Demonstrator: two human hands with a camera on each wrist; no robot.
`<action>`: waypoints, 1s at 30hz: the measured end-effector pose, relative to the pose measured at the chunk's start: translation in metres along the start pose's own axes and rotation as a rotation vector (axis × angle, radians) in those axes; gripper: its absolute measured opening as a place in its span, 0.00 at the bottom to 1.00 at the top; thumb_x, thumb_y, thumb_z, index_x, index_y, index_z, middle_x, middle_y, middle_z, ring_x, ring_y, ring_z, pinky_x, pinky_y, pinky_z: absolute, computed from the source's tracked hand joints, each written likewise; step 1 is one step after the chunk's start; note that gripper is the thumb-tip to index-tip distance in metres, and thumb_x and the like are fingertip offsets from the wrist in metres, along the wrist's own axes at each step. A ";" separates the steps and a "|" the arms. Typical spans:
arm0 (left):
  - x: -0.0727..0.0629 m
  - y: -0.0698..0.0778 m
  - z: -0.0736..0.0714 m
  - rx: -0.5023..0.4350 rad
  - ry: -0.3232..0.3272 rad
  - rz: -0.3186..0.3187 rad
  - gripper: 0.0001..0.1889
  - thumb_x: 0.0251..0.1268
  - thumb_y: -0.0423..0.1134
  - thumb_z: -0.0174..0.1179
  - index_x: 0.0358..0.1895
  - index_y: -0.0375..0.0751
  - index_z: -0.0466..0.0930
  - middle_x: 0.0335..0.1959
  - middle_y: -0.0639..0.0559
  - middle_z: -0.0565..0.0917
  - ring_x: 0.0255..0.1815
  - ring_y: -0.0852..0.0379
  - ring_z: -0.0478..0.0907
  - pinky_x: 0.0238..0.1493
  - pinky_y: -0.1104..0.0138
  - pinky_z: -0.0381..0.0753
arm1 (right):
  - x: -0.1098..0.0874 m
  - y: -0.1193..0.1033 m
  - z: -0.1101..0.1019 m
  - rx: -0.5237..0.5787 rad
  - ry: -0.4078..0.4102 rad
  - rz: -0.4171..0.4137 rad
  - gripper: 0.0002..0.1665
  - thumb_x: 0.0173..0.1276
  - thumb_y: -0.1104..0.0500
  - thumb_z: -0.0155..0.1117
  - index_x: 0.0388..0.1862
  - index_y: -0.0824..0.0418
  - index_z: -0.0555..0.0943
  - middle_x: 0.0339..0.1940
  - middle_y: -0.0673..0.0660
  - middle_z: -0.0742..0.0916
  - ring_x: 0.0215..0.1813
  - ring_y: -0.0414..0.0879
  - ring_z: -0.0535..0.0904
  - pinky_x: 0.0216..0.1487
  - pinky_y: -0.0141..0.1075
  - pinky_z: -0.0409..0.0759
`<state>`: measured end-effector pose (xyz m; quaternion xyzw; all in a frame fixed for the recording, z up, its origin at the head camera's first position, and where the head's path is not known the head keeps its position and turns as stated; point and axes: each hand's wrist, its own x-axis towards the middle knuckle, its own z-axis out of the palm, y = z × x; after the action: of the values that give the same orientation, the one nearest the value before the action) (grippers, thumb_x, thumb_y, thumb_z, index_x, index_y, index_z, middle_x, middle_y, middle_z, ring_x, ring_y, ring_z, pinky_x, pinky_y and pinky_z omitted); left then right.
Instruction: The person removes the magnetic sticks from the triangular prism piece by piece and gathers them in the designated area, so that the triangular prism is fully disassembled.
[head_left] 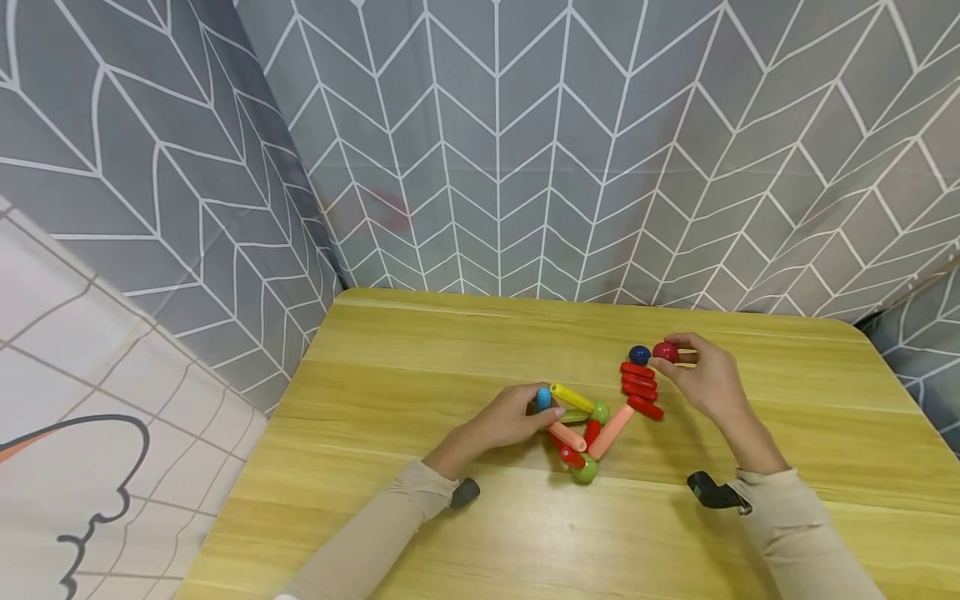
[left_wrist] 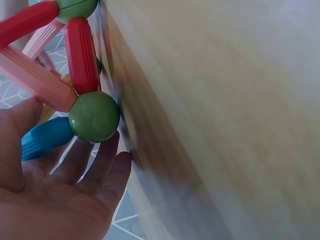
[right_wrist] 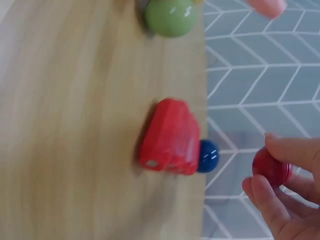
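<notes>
On the table stands a toy frame built from coloured building rods and green balls (head_left: 585, 468), with blue, yellow, pink and red rods. My left hand (head_left: 512, 417) holds its left side, around the blue rod (left_wrist: 47, 136). In the left wrist view the thumb touches a pink rod (left_wrist: 37, 80), and fingers lie beside the lower green ball (left_wrist: 95, 117). My right hand (head_left: 707, 377) pinches a red ball (right_wrist: 271, 167) between thumb and fingers. Left of that hand sits a dark blue ball (head_left: 639, 355).
Several loose red rods (head_left: 639, 382) lie in a row below the blue ball, between the frame and my right hand. A pink rod (head_left: 611, 431) slants from the frame toward them. Behind the wooden table (head_left: 450, 333) hangs a grey patterned curtain (head_left: 495, 150).
</notes>
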<state>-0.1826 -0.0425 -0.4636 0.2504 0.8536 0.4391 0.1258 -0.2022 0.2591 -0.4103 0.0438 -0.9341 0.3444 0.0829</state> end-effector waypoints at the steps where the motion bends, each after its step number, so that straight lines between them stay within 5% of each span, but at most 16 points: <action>1: 0.000 0.000 0.000 0.002 -0.004 -0.005 0.09 0.74 0.48 0.58 0.39 0.47 0.79 0.29 0.61 0.74 0.36 0.63 0.71 0.39 0.75 0.71 | 0.001 0.004 0.001 -0.009 0.007 0.004 0.27 0.66 0.59 0.71 0.59 0.72 0.77 0.55 0.74 0.83 0.52 0.70 0.84 0.36 0.42 0.88; 8: -0.001 -0.001 -0.003 0.022 -0.054 -0.013 0.10 0.75 0.50 0.57 0.45 0.48 0.78 0.32 0.59 0.76 0.38 0.64 0.71 0.43 0.74 0.73 | 0.006 0.027 0.010 -0.073 0.044 -0.009 0.24 0.63 0.62 0.73 0.54 0.74 0.80 0.51 0.76 0.80 0.48 0.71 0.85 0.39 0.50 0.86; 16: -0.003 0.002 -0.014 0.018 -0.186 -0.029 0.20 0.76 0.50 0.56 0.61 0.44 0.73 0.57 0.50 0.83 0.60 0.57 0.77 0.66 0.66 0.75 | 0.010 0.043 0.021 -0.081 -0.016 0.018 0.24 0.65 0.61 0.71 0.55 0.75 0.80 0.50 0.78 0.82 0.49 0.71 0.85 0.47 0.57 0.84; 25: -0.006 0.000 -0.019 -0.015 -0.284 -0.007 0.17 0.74 0.47 0.59 0.55 0.40 0.70 0.45 0.51 0.74 0.48 0.58 0.70 0.53 0.71 0.72 | 0.014 0.047 0.026 -0.090 -0.040 0.022 0.25 0.68 0.60 0.68 0.58 0.75 0.78 0.51 0.78 0.82 0.49 0.70 0.84 0.48 0.57 0.81; 30: -0.007 -0.002 -0.018 -0.029 -0.288 -0.013 0.21 0.70 0.42 0.63 0.61 0.42 0.71 0.44 0.53 0.74 0.47 0.57 0.69 0.49 0.71 0.71 | 0.016 0.047 0.029 -0.090 -0.055 0.017 0.24 0.69 0.61 0.66 0.59 0.75 0.77 0.50 0.78 0.82 0.50 0.70 0.82 0.48 0.58 0.81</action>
<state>-0.1850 -0.0596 -0.4547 0.3036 0.8219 0.4100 0.2532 -0.2278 0.2758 -0.4591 0.0417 -0.9510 0.3012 0.0559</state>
